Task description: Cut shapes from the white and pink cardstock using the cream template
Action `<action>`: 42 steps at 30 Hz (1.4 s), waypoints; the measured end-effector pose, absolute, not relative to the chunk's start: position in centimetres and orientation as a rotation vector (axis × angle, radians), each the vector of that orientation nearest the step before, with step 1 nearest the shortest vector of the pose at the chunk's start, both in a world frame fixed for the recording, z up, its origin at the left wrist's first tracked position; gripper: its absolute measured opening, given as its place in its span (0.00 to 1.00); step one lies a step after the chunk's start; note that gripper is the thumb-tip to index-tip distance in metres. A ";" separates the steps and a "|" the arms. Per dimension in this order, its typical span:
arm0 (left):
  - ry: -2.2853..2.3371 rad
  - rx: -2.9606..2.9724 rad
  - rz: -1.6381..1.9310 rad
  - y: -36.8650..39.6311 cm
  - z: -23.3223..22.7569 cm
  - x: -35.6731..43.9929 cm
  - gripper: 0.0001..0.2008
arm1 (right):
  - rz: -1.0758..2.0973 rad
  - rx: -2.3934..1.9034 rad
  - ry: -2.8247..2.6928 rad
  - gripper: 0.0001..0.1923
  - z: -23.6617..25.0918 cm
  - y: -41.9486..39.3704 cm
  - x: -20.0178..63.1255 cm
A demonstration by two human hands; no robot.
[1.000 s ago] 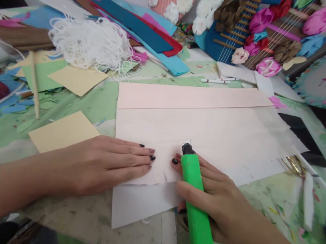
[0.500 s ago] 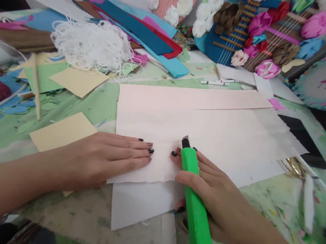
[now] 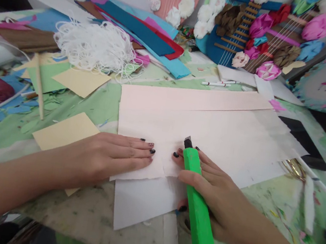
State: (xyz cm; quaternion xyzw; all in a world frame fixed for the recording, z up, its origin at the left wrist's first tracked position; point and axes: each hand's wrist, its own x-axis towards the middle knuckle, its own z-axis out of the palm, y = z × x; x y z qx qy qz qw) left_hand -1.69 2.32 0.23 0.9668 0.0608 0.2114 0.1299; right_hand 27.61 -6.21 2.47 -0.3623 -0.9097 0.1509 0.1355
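Note:
A pale pink sheet of thin paper (image 3: pixel 151 118) lies across the table, its near edge uneven. Flat on its lower left part rests my left hand (image 3: pixel 116 152), fingers stretched out together. My right hand (image 3: pixel 220 190) holds a green utility knife (image 3: pixel 199 212) between thumb and palm, blade end pointing away from me. Some of that hand's fingertips press on the pink paper, and a short split or crease runs up from the near edge between the hands. A white sheet (image 3: pixel 145 204) sticks out underneath.
White cord (image 3: pixel 96 46) lies tangled at back left, beside folded coloured paper (image 3: pixel 140 28). Cream paper pieces (image 3: pixel 64 132) and a wooden stick (image 3: pixel 39 86) are on the left. Gold-handled scissors (image 3: pixel 294 168) lie right. Paper-flowered guitar shapes (image 3: pixel 232 39) stand behind.
Between my hands, the near edge of the pink paper has shifted slightly, and the split or crease there shows more clearly. Both hands stay almost where they were.

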 end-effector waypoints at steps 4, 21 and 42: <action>0.174 2.794 0.593 2.5 0.3 -1.7 0.19 | 0.444 -1.032 -2.638 0.20 2.5 -6.2 27.8; 0.182 2.772 0.528 2.5 0.9 -1.8 0.22 | 0.450 -1.053 -2.708 0.24 2.6 -6.5 27.8; 0.259 2.851 0.765 2.5 0.0 -1.3 0.24 | 0.376 -1.011 -2.622 0.21 2.8 -6.4 27.7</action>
